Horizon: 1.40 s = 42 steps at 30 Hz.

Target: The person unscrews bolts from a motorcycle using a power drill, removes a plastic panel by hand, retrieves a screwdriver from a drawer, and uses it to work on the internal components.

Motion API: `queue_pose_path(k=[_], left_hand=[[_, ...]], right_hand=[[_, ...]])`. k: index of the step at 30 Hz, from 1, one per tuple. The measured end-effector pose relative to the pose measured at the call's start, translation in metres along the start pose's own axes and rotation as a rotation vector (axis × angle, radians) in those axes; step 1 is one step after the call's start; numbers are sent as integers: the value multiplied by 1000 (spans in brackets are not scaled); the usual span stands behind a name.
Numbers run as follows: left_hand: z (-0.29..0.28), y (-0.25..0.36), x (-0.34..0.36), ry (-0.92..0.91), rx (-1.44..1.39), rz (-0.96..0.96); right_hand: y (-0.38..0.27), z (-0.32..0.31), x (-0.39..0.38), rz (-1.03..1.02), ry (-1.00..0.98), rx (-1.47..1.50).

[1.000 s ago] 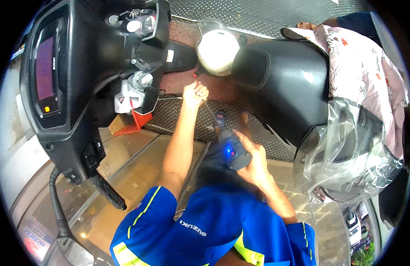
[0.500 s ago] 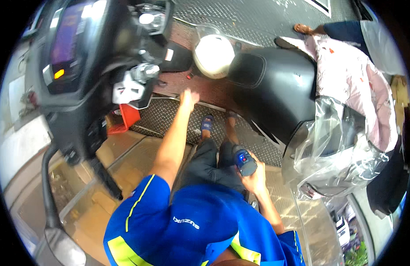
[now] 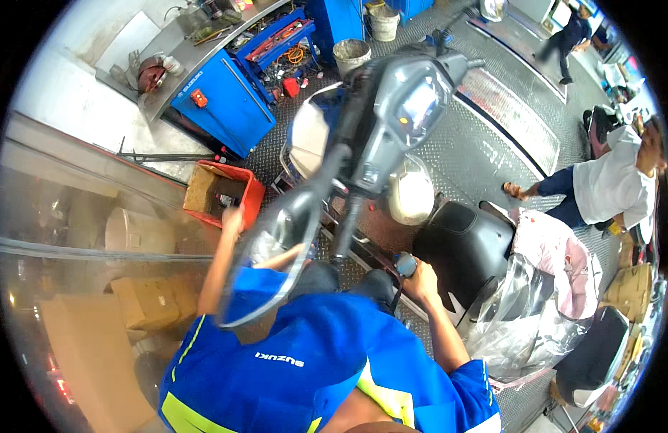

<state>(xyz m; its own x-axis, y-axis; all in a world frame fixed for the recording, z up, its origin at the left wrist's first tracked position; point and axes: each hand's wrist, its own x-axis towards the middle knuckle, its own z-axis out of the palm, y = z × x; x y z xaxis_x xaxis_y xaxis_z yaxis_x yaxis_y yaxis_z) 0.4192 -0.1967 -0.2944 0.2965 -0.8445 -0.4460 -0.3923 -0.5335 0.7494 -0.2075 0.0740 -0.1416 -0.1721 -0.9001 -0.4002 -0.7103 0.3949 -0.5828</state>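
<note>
My left hand [image 3: 233, 219], blurred, reaches to the near rim of an orange-red bin [image 3: 253, 198], and its fingers cannot be made out. Inside the bin lies a small dark bottle-like item. In my right hand [image 3: 420, 280] is a cordless power tool [image 3: 404, 264], its blue and dark end pointing up; the rest is hidden. That hand is beside the black seat [image 3: 464, 238] of a scooter. The scooter's grey handlebar cover with its display [image 3: 420, 108] stands ahead, and its mirror [image 3: 272, 252] partly covers my left arm.
A round white object [image 3: 412, 198] sits on the scooter's footboard. Clear plastic and a pink cloth [image 3: 554, 252] drape its rear. A blue cabinet [image 3: 225, 101] and buckets [image 3: 350, 54] stand at the back. A person in white [image 3: 612, 177] is at the right; cardboard boxes [image 3: 150, 299] lie left.
The view has swung left and up, bringing in the bin and cabinet. My left hand has gone from above the footboard to the bin; my right hand still holds the tool, nearer the seat.
</note>
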Motion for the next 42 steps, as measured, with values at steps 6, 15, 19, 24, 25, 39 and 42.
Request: queue_pose_path(k=[6, 15, 19, 24, 25, 39, 42], left_hand=[[106, 285, 61, -288, -29, 609], [247, 486, 34, -716, 417, 1040], [275, 515, 14, -891, 570, 1179], [279, 530, 74, -1083, 631, 1106], [271, 539, 43, -1092, 670, 1100], [291, 574, 28, -1325, 670, 1072], [308, 576, 35, -1234, 916, 902]], right_hand=[[-61, 53, 37, 121, -66, -200], [-84, 201, -42, 629, 139, 136], [-94, 234, -88, 913, 220, 186], [-108, 250, -74, 970, 156, 200], [-116, 243, -80, 979, 189, 194], [-218, 313, -42, 1133, 575, 624], [-261, 321, -30, 1173, 572, 743]])
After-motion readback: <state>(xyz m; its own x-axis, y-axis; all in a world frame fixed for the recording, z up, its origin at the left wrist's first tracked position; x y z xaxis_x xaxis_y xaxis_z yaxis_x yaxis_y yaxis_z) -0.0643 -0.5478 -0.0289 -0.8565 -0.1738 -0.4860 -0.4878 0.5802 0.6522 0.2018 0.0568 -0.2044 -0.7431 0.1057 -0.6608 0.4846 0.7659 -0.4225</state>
